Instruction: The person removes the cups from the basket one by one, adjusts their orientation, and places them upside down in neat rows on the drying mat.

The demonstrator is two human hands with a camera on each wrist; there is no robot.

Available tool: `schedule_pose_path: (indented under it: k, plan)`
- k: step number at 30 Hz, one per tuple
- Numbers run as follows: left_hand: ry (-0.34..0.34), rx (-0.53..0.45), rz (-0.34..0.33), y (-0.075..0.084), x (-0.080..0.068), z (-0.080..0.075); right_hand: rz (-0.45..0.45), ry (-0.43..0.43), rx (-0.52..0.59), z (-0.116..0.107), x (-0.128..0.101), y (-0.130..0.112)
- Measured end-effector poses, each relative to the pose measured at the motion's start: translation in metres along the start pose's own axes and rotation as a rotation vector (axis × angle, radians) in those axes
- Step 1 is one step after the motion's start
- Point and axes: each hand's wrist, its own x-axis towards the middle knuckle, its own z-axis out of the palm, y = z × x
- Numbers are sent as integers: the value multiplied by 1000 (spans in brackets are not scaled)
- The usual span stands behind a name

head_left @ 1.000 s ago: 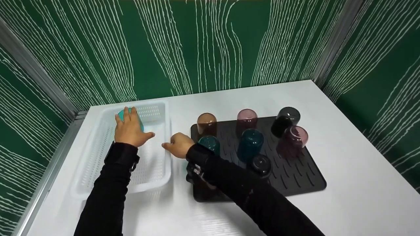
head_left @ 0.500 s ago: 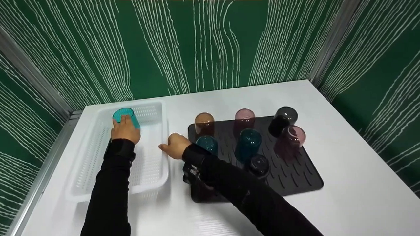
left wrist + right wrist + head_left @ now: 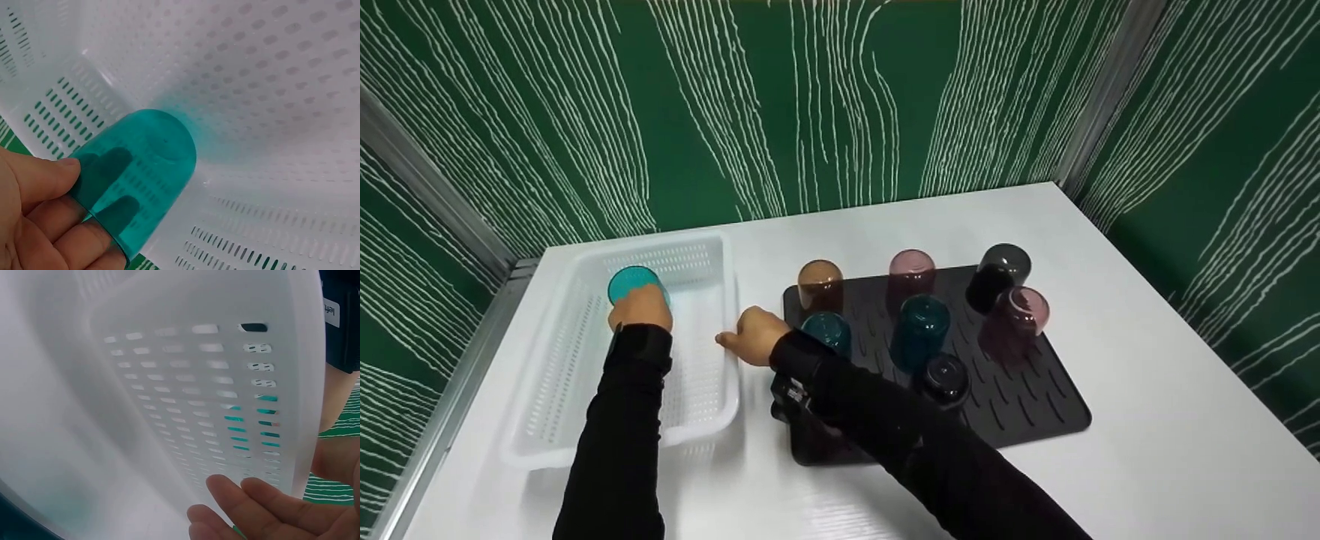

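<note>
A teal drinking glass (image 3: 631, 281) is at the far left inside a white slotted plastic basket (image 3: 733, 292), mouth toward my left hand (image 3: 641, 309). Up close in the left wrist view, that hand pinches the wall of the glass (image 3: 154, 197), fingers inside the mouth and thumb outside, the base pointing to the basket floor. My right hand (image 3: 754, 336) holds the basket's right rim with its thumb over the edge. The right wrist view has its fingers (image 3: 253, 509) bent against the outer side wall. Part of the teal glass is hidden by my left hand.
Right of the basket lies a black ridged drying mat (image 3: 1035, 401). Upside-down glasses stand on it, including amber (image 3: 820, 283), pink (image 3: 911, 271), dark grey (image 3: 1005, 266) and teal (image 3: 922, 322). My right forearm (image 3: 900, 427) crosses over the mat's near left part. Green walls border the white table.
My left hand has drawn back from lying spread over the teal glass, and its fingers have gone into the mouth and pinched the wall. The right hand stays at the basket rim.
</note>
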Motion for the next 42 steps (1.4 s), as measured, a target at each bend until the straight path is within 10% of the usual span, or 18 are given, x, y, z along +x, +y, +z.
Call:
schedule_pose_path:
  k: [9, 23, 33, 42]
  plan:
    - [21, -19, 50, 7, -12, -6, -19, -19, 25, -1, -1, 1]
    - [238, -110, 181, 40, -52, -44, 36, -3, 122, -15, 2, 11]
    - [474, -203, 313, 55, -88, -55, -69, 87, 690, -39, 2, 8]
    - [536, -418, 448, 74, -127, -66, -121, 131, 1006, -64, -7, 11]
